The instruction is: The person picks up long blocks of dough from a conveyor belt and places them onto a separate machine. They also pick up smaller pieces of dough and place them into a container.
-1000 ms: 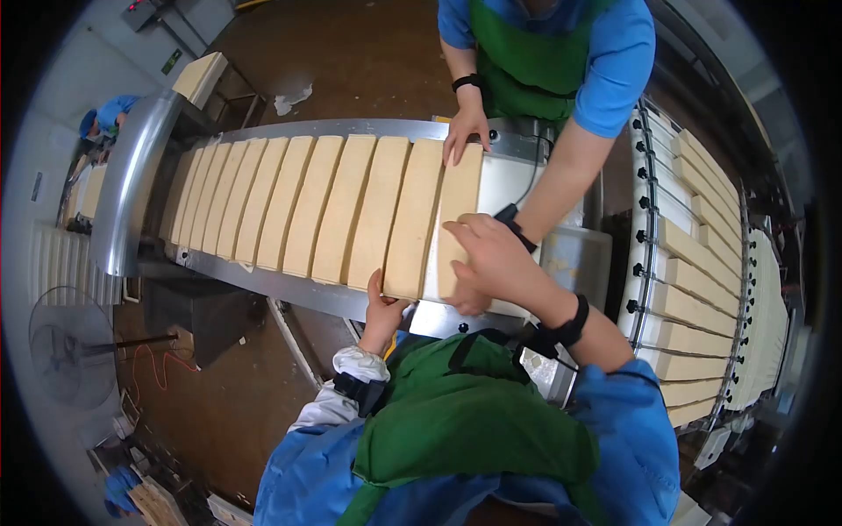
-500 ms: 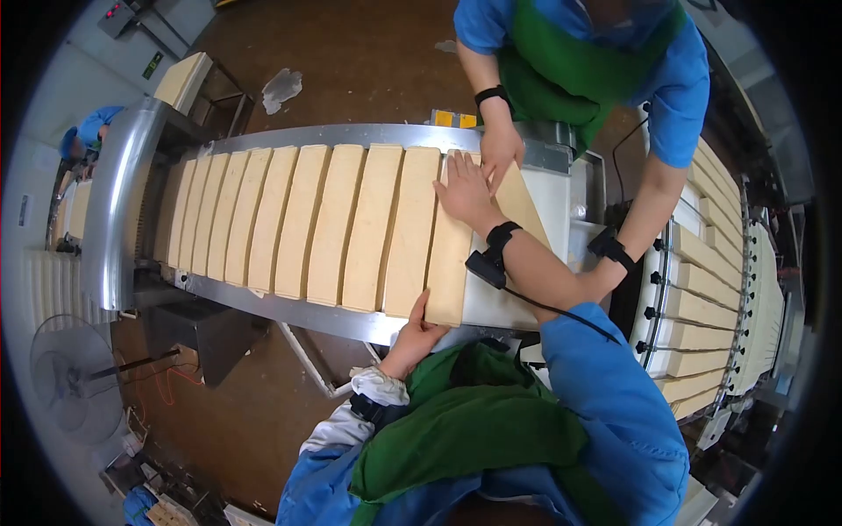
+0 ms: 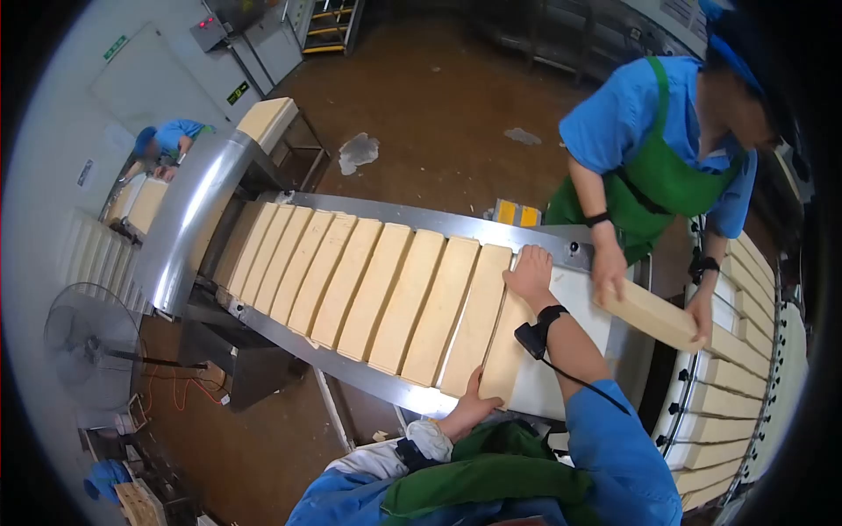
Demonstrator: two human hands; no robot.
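A row of long pale yellow slabs (image 3: 395,302) lies crosswise on a metal-edged conveyor (image 3: 351,358). At the near end of the rightmost slab (image 3: 502,361) is my left hand (image 3: 469,414), its thumb raised along the side and its fingers closed around the end. My right hand (image 3: 531,276) covers that slab's far end, fingers bent over it and thumb to the left. Right of it, a co-worker's two hands (image 3: 610,272) hold another slab (image 3: 653,314) by its ends, above the gap beside a second conveyor.
More slabs (image 3: 732,377) lie on the second conveyor at the right. A curved metal hood (image 3: 197,219) spans the belt's left end. A standing fan (image 3: 92,337) is at the lower left. Another person (image 3: 171,140) works at the far left.
The co-worker has lifted a slab from beside my right hand and carried it right to the second conveyor. My hands stay at the rightmost slab's ends. The view has shifted.
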